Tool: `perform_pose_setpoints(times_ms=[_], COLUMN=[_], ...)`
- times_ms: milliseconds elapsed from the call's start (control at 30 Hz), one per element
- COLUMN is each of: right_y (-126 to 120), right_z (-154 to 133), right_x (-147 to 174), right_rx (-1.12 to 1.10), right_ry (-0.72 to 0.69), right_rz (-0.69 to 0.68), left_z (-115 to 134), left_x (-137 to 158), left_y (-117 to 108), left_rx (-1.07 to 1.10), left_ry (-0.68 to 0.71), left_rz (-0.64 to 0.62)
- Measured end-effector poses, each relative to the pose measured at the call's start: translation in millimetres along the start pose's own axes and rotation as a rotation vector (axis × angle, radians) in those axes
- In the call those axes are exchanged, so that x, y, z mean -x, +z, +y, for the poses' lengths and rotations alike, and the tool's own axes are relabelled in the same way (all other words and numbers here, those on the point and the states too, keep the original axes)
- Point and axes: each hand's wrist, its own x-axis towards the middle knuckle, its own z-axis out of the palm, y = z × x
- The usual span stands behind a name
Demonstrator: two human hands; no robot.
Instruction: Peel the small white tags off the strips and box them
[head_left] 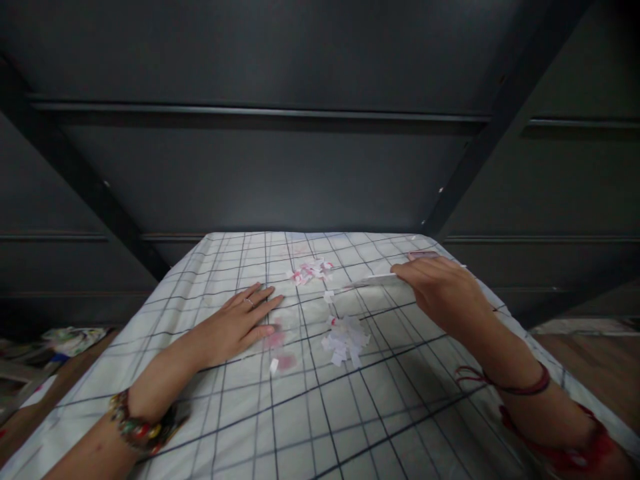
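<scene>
Paper scraps (347, 339) partly grouped: 2 heaps on checked cloth (230, 427), 1 loose piece (329, 296) between them. Right hand (440, 290) clamped on thin pale tool (377, 277), tip near that piece. Left hand (240, 327) flat, fingers apart, empty, beside pink stains (287, 362). Dark panel (300, 173) bounds far edge.

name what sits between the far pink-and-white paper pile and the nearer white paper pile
A small white paper scrap lies between them in the head view.
</scene>
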Motion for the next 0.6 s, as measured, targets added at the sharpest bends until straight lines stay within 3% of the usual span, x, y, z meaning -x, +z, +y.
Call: perform_pose_setpoints(times_ms=[433,600], right_y=[2,2], right_z=[-5,-12], right_x=[-5,-6], right_rx=[0.023,-0.041], right_ry=[-0.026,-0.055], right_rz=[0.069,0.017], left_z=[1,1], left_x=[1,0], left_y=[0,0], left_rx=[-0.006,0.000], left_ry=[0.000,0.007], left_rz=[0.020,0.029])
